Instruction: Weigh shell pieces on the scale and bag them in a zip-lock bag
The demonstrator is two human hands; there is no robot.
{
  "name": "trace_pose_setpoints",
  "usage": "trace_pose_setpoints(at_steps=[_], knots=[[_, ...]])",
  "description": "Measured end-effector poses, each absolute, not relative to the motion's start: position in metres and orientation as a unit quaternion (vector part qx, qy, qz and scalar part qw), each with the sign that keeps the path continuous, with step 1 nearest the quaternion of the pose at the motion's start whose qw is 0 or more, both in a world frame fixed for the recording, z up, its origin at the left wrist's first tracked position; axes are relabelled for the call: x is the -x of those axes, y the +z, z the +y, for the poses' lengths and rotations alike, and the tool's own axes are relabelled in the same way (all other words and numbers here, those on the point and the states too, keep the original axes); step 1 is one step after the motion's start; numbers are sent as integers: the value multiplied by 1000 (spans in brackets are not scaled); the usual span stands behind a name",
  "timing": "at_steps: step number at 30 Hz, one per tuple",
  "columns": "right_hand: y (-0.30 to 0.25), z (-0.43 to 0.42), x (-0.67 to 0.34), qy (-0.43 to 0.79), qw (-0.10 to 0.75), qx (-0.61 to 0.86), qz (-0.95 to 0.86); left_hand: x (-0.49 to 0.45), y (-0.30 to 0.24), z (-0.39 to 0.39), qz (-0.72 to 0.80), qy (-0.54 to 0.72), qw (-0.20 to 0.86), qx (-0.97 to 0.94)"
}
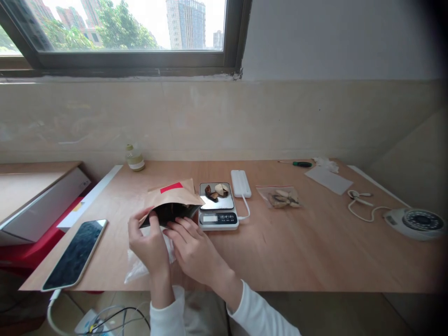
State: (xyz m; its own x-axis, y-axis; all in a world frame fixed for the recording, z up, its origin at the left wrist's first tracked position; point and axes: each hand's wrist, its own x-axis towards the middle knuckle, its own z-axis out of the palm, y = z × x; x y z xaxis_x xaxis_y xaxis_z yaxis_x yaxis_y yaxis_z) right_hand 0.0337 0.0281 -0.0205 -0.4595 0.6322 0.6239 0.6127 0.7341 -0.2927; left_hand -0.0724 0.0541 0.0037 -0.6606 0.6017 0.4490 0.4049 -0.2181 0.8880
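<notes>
My left hand (150, 240) grips the left edge of a brown kraft paper pouch (175, 190) with a red label. Its mouth faces me and shows a dark inside. The fingers of my right hand (196, 249) are bent over the near rim of the mouth; their tips lie partly in the shadow of the opening. Just right of the pouch stands a small digital scale (219, 219). Several dried brown and pale pieces (216, 191) rest on its metal plate. Under my hands lies a clear plastic bag (136, 268), partly covered.
A white power bank (240, 183) is cabled to the scale. Further right lie a zip bag of dried pieces (280, 198), a screwdriver (301, 164), white paper (328, 180) and a round white device (416, 224). Left are a phone (75, 254) and a small bottle (135, 159).
</notes>
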Motion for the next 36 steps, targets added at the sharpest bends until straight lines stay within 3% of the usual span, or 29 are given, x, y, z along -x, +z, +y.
trace_pose_setpoints(at_steps=[8,14,26,36], knots=[[10,39,-28,35,264,492,-829,80,-1,47,635,635,48,-437],[25,86,-9,82,230,477,-845,82,-3,45,619,643,66,-447],[-4,113,10,120,216,573,-782,76,-9,44,623,640,53,-446],[-11,91,-3,121,249,538,-796,73,-6,44,628,638,60,-442]])
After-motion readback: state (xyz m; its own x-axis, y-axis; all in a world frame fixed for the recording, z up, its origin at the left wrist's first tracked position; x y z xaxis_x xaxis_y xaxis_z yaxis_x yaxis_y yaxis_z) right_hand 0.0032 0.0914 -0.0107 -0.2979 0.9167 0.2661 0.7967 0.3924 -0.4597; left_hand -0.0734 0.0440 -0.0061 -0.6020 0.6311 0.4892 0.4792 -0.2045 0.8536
